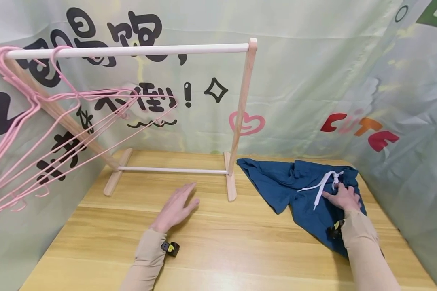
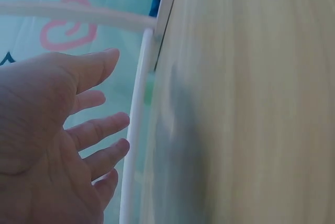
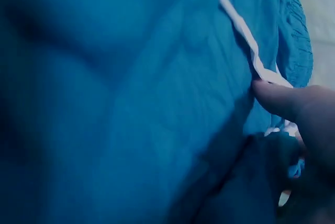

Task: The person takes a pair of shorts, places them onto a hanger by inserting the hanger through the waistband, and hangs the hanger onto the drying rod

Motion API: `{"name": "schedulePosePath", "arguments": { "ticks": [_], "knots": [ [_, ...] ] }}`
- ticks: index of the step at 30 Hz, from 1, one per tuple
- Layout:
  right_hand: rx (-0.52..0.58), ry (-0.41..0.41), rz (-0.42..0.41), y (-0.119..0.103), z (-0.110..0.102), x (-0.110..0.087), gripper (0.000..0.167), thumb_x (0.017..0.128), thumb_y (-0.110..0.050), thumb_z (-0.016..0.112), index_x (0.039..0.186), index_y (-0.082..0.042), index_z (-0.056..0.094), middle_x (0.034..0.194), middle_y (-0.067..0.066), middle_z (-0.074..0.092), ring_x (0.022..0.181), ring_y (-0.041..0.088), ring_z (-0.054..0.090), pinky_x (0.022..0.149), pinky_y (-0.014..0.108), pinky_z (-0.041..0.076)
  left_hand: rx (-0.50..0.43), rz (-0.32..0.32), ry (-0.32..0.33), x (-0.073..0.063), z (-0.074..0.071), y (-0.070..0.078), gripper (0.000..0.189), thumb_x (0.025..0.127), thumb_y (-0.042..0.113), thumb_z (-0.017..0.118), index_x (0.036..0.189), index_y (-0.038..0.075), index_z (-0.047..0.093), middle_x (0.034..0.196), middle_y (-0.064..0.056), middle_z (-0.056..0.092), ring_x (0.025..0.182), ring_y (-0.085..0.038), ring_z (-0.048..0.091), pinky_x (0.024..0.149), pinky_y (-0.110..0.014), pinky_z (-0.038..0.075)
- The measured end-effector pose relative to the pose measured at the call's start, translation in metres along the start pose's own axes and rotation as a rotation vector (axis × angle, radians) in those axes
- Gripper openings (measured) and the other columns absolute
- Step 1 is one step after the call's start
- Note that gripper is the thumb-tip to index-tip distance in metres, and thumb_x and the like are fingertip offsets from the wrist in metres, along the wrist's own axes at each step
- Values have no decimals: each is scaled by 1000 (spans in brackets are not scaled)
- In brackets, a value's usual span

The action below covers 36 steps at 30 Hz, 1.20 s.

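Blue shorts [image 1: 276, 178] with a white drawstring [image 1: 319, 190] lie spread at the right of the table. My right hand [image 1: 344, 199] grips the shorts near the waistband, beside the drawstring knot. Up close in the right wrist view, the thumb [image 3: 282, 98] lies by the white cord, and cloth bunches below it; the other fingers are mostly hidden. Held above the wood, my left hand [image 1: 175, 207] has loosely extended fingers and nothing in them. The left wrist view shows that palm [image 2: 47, 135] with the fingers spread slightly apart.
A wooden rack with a white top bar [image 1: 149, 50] stands at the back of the table [image 1: 218, 242]. Several pink hangers [image 1: 58, 105] hang from its left end. Its right foot [image 1: 231, 188] is close to the shorts. Printed cloth walls [image 1: 295, 81] enclose the back and sides.
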State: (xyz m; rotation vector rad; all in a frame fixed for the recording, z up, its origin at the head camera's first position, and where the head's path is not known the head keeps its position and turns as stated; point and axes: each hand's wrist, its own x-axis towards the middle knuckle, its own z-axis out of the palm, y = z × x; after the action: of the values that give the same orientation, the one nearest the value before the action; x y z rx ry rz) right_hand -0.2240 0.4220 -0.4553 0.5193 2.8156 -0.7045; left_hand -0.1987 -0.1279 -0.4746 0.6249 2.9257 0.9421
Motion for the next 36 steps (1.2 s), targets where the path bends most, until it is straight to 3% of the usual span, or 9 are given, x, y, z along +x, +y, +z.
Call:
{"name": "schedulePosePath", "arguments": {
  "ticks": [4,7,11,17,21,25,30,32,36],
  "knots": [
    [-102,70,-140,2,2,-1,70,92,-39,64,126,20,45,125,49,33,112,64,38,100,71,34,-4,34,-23,4,6,13,64,103,32,55,156,3,33,160,-21,36,150,-41,32,124,-57,19],
    [-126,137,-216,1,4,-4,51,89,-35,69,95,15,61,96,35,51,90,48,49,82,54,44,0,79,-42,9,12,27,61,103,31,55,154,2,36,158,-22,39,149,-42,34,123,-57,21],
    [-101,162,-217,-3,7,-8,42,89,-32,71,62,-4,57,62,7,44,69,30,49,64,35,33,17,184,-104,24,22,52,59,104,30,54,152,0,39,158,-24,39,149,-43,34,123,-57,22],
    [-77,116,-138,-10,5,-14,41,92,-31,70,62,-7,56,60,2,42,69,27,49,63,32,32,41,297,-263,63,37,96,58,106,35,50,155,7,37,164,-19,31,155,-40,21,126,-52,19],
    [-66,106,-127,-11,5,-16,38,91,-30,70,64,-5,58,62,5,47,71,28,50,63,32,33,76,289,-336,91,49,115,57,106,38,48,156,13,38,167,-14,25,158,-37,12,127,-50,15],
    [-48,113,-144,-12,5,-15,35,89,-27,71,65,-3,62,65,8,52,71,29,52,63,31,34,160,236,-382,110,64,124,50,106,40,47,151,17,45,169,-8,20,159,-33,8,128,-49,13],
    [-35,125,-161,-9,4,-15,31,86,-24,72,67,0,66,67,10,56,72,30,53,62,30,36,295,169,-357,124,83,129,30,102,46,54,120,23,59,169,0,23,159,-26,12,128,-46,14],
    [-33,121,-159,-9,4,-15,31,86,-24,71,66,-1,66,65,9,55,71,29,53,62,30,36,342,167,-312,127,90,130,31,98,50,60,112,22,57,161,0,40,154,-23,28,127,-45,18],
    [-26,116,-157,-10,3,-15,32,87,-23,70,64,-2,65,64,6,54,72,28,53,63,30,35,393,168,-235,134,97,138,47,92,51,68,123,21,51,135,3,61,133,-19,53,123,-40,29]
  ]
}}
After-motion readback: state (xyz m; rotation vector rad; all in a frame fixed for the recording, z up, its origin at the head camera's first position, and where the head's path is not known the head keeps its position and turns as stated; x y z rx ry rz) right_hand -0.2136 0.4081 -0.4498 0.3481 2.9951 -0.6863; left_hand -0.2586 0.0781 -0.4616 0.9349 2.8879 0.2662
